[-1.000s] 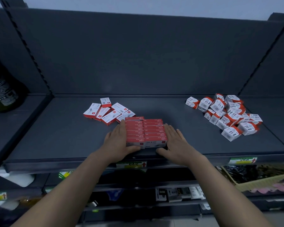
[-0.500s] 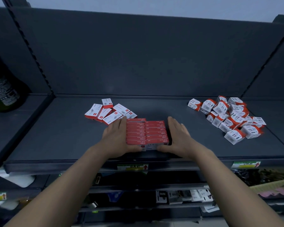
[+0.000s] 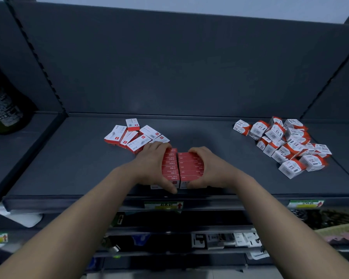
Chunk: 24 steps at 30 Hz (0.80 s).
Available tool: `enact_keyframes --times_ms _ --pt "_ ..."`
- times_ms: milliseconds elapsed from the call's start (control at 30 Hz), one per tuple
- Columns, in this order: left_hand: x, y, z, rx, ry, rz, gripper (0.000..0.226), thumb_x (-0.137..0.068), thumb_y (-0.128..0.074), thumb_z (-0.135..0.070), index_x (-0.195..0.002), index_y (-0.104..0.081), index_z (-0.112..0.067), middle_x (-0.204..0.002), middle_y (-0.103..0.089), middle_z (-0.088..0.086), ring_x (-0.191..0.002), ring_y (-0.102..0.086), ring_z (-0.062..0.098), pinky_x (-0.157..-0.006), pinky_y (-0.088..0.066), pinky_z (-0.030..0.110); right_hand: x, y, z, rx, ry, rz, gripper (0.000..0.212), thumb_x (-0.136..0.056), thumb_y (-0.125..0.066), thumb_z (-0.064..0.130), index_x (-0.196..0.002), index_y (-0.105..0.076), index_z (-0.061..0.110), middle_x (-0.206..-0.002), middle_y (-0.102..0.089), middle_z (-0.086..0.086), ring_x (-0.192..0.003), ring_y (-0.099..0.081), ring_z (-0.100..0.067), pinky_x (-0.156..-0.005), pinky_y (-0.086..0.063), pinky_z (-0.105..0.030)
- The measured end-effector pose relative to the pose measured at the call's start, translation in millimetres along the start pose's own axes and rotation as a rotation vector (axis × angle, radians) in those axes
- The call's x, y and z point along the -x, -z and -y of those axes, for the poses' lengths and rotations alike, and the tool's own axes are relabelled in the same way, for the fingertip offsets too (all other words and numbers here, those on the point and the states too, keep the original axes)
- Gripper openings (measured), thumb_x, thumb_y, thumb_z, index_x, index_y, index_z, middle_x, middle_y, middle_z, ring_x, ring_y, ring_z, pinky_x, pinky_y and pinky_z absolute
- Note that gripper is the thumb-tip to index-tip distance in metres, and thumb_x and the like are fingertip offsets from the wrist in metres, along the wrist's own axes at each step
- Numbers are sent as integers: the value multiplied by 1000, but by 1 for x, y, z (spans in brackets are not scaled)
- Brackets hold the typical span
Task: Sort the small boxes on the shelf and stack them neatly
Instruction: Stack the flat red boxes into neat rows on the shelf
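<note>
Head: box rows (image 3: 182, 168) front-to-back, between hands (image 3: 182, 170).

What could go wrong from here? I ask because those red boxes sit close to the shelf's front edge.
1. The red box stack stands in two columns with a visible seam; squeezed between the left hand and right hand, it may buckle.
2. It sits near the shelf lip, so a slip could drop boxes off the front.
3. The loose flat boxes lie just behind the left hand; pushing the stack back could scatter them.
</note>
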State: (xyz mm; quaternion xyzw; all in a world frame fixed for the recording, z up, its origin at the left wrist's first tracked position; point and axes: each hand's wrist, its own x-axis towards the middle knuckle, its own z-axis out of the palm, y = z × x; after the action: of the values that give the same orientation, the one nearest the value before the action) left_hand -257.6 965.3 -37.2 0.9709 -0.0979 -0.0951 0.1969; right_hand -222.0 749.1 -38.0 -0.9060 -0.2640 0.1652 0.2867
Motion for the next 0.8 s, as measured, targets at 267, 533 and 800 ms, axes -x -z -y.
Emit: enact_keyframes --times_ms 267,533,800 --pt "10 1 0 -27 -8 45 132 -37 -81 -71 -143 -15 -28 -143 -22 -8 -130 -19 13 -113 -25 38 5 -2 8 -1 -14 31 100 -54 -87 43 -135 -31 30 -125 -38 13 -112 -44 -7 -95 -44 -27" --pt "14 2 -2 -52 -10 69 129 -39 -78 -74 -144 -12 -37 -145 -19 -8 -134 -17 15 -113 -24 41 8 0 12 54 -28 55 104 -52 -87 48 -137 -30 30 -126 -38 12 -112 -43 -7 -98 -43 -29" --pt "15 7 4 -42 -10 35 124 -40 -61 -88 -145 -16 -40 -148 -21 -10 -136 -16 14 -115 -21 39 7 5 11 -17 -50 63 103 -54 -85 55 -139 -33 30 -132 -41 12 -117 -45 -6 -102 -41 -29"
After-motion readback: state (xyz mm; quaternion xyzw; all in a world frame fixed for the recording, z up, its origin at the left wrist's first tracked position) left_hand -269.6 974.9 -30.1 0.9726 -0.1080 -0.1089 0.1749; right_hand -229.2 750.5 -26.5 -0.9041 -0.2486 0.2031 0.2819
